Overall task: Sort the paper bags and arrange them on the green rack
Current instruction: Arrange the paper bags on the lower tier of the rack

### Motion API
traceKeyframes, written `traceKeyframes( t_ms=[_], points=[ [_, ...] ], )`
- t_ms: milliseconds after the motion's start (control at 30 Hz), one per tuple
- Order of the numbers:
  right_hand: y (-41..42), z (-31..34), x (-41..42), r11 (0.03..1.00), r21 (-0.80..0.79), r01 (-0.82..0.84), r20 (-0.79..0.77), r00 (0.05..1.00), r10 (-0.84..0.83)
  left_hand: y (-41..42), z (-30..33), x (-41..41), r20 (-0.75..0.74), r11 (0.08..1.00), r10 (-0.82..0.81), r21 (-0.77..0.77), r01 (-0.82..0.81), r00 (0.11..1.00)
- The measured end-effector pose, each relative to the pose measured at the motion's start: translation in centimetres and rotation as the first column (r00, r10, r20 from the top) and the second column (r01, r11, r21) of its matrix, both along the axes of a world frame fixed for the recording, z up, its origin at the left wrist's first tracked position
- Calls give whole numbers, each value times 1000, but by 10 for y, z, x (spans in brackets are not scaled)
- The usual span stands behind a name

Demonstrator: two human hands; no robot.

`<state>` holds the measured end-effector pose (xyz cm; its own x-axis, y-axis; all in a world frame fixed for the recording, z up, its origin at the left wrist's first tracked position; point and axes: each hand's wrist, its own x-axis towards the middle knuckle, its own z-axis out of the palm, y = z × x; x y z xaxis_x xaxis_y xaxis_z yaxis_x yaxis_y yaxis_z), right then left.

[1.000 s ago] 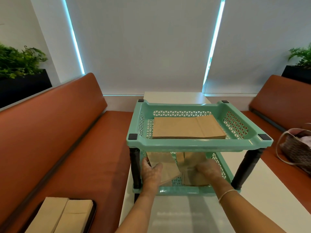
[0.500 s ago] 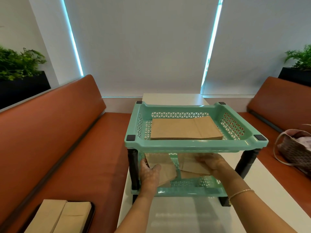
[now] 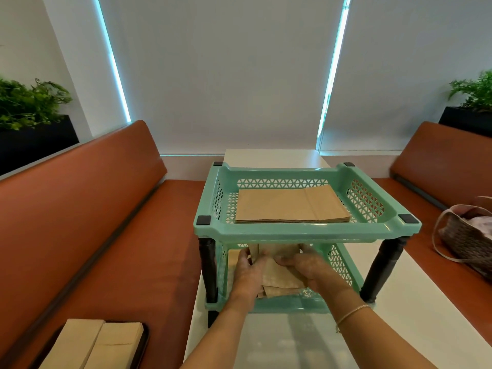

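both hands are in under the top tray now, closer together than half a second ago. the left hand (image 3: 249,272) has slid in from the left side of the lower tier and curls its fingers round the left edge of a small bunch of paper bags (image 3: 279,274); the right hand (image 3: 306,269), which was spread out further to the right before, has come across and grips the same bunch from the right, thumb on top. a thin bracelet (image 3: 351,314) sits on that right wrist. between the two hands the loose bags that lay apart a moment back are gathered into one pile, standing a bit tilted on the lower tier of the green rack (image 3: 306,231), near its front. exactly how many bags are in the bunch i cannot tell.

above them, on the top tier, a flat stack of larger brown bags (image 3: 291,209) lies just as it did, square and untouched. the rack stands on black legs (image 3: 383,267) on a white table (image 3: 415,302), and it looks nearer and lower in view than before, since the person's head has shifted.

down on the left, on the orange bench seat (image 3: 106,249), a dark tray (image 3: 142,342) holds two more stacks of bags (image 3: 93,344) side by side. on the bench at the right rests a woven handbag (image 3: 468,241). green plants (image 3: 29,102) sit in dark planters behind both benches.
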<state>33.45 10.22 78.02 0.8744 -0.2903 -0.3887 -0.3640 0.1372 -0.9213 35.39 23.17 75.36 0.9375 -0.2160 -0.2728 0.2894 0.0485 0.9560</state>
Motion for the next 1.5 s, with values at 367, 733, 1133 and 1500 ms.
traceKeyframes(
  t_ms=[367,733,1133,1500],
  points=[
    [-26,-1,-13,969,-79,-233,-40,972,231,-20,3,0,-153,964,-203,141,225,967],
    [-58,8,-31,742,-151,-653,-167,757,632,-6,7,25,-64,982,-4,187,16,998],
    [-49,2,-29,937,-38,-348,-1,937,348,-10,13,15,-205,996,-92,-37,86,975],
    [-36,-7,-11,925,-325,195,52,981,-189,-48,18,6,102,826,-223,548,132,970]
  ],
)
